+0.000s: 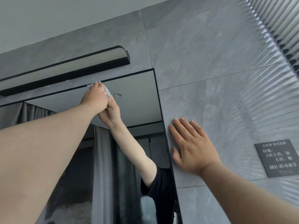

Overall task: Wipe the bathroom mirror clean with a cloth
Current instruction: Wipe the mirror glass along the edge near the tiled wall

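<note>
Left hand (94, 97) grasps a crumpled pale grey cloth (108, 92), pressed against the top edge of the black-framed rectangular wall mirror (137, 94). Right hand (192, 147) released, flat on the grey stone wall tile (210, 46) just right of the frame.

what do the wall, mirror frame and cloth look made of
Wall: grey stone-look tile, matte, with grout lines and faint veining. Mirror frame: thin black strip, probably metal, though painted plastic is possible. Cloth: pale and crumpled, fabric or paper, held by the left hand.
</note>
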### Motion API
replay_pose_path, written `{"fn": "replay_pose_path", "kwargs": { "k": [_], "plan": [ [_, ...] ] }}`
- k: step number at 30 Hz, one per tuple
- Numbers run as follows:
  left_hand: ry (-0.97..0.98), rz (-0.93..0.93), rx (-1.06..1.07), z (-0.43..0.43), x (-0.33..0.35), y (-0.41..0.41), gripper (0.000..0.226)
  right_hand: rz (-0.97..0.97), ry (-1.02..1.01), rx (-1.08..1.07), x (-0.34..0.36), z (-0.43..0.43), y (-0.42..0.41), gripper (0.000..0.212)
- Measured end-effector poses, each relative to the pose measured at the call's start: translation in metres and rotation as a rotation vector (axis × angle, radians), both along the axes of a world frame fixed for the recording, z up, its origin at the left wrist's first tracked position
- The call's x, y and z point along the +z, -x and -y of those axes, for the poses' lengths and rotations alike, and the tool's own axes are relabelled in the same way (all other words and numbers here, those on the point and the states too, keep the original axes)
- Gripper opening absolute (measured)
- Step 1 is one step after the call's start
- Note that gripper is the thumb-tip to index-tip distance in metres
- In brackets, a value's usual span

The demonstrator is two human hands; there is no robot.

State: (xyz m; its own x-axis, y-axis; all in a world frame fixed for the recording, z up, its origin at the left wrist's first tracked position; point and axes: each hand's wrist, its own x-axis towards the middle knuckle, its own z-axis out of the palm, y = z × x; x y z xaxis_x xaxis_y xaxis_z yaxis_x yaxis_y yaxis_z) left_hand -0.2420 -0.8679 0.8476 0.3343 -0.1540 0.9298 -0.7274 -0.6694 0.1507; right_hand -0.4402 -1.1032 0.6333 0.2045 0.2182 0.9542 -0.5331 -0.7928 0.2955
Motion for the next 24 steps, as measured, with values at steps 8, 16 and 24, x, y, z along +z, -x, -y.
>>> {"fn": "replay_pose_path", "kwargs": {
  "k": [8, 16, 24],
  "plan": [
    [-0.112, 0.198, -0.157, 0.042, -0.015, 0.057, 0.057, -0.005, -0.006, 0.002, 0.0, 0.001, 0.0, 0.068],
    [-0.178, 0.419, -0.351, 0.069, -0.072, 0.072, 0.05, -0.013, -0.005, 0.002, 0.0, 0.0, 0.001, 0.067],
    [-0.397, 0.561, -0.315, 0.067, -0.185, 0.077, 0.06, -0.022, -0.016, 0.002, 0.0, 0.0, 0.001, 0.067]
  ]
}}
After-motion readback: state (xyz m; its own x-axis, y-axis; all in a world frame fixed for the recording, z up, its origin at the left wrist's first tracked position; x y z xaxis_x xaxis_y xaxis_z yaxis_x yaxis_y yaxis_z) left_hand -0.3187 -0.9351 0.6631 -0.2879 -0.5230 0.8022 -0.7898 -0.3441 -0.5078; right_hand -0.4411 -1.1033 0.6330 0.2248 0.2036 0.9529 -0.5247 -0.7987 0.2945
